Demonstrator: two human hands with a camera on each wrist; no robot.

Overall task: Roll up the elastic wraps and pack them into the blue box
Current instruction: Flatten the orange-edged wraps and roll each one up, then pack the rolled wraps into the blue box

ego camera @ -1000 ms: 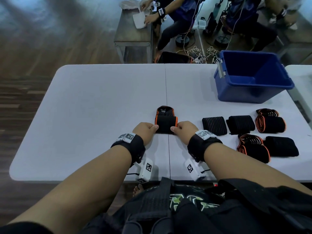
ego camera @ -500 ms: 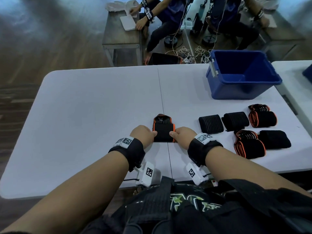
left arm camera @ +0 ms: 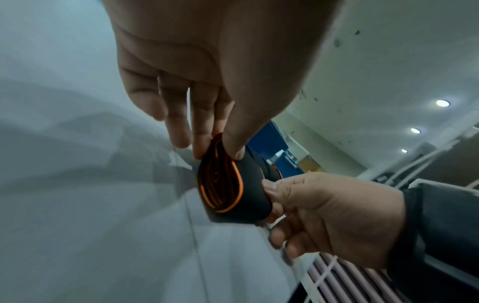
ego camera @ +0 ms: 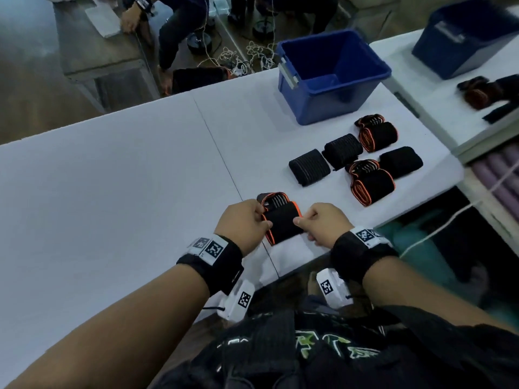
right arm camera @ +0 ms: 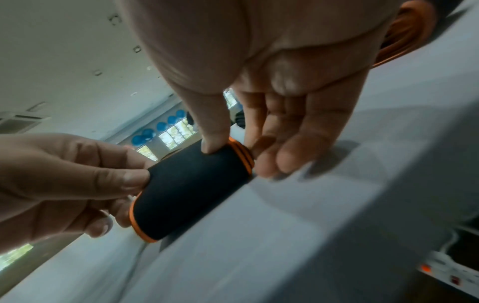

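Note:
A black elastic wrap with orange edges (ego camera: 282, 221) is rolled into a short cylinder near the table's front edge, and a short flap (ego camera: 273, 198) is still loose behind it. My left hand (ego camera: 265, 220) pinches its left end and my right hand (ego camera: 299, 221) pinches its right end. The left wrist view shows my left hand (left arm camera: 220, 147) on the spiral end of the roll (left arm camera: 241, 194). In the right wrist view my right hand (right arm camera: 233, 151) has its thumb on top of the roll (right arm camera: 191, 188). The blue box (ego camera: 331, 102) stands at the far right, its inside bare as far as I can see.
Several rolled wraps lie between the box and my hands, such as one ribbed black one (ego camera: 309, 167) and one orange-edged one (ego camera: 370, 183). A second table (ego camera: 438, 88) to the right carries another blue box (ego camera: 463, 37) and more wraps (ego camera: 480, 92). People sit beyond the table.
The head view has swung to the right and down. Both hands keep hold of the roll, which now lies tilted and closer to the table's front edge, with less loose wrap ahead of it.

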